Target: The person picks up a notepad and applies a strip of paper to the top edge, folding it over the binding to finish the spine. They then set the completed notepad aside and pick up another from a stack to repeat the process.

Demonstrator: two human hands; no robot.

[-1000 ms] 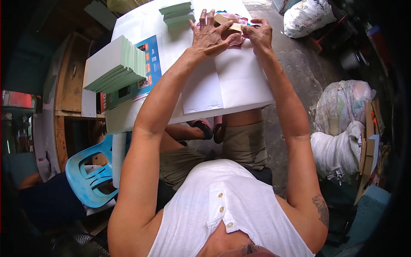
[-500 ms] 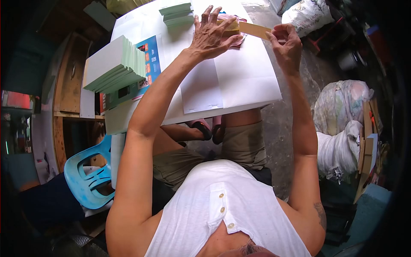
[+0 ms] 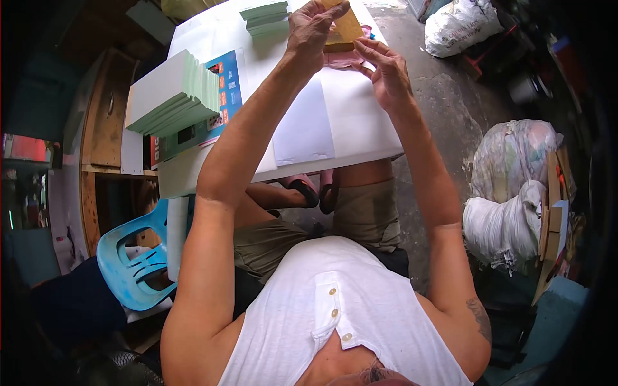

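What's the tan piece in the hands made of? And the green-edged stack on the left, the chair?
Tan piece, held in the left hand with the right hand beside it: looks like matte cardboard, flat, stiff, brown. Green-edged stack: probably paperboard sheets, with white faces and thin layered edges. Chair: moulded blue plastic, smooth with a slight sheen and slotted back.

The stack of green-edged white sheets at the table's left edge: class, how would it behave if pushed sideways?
The stack of sheets already lies fanned and tilted, so it would probably slide apart. It overhangs the table edge, so sheets might fall. Single sheets look thin, likely floppy.
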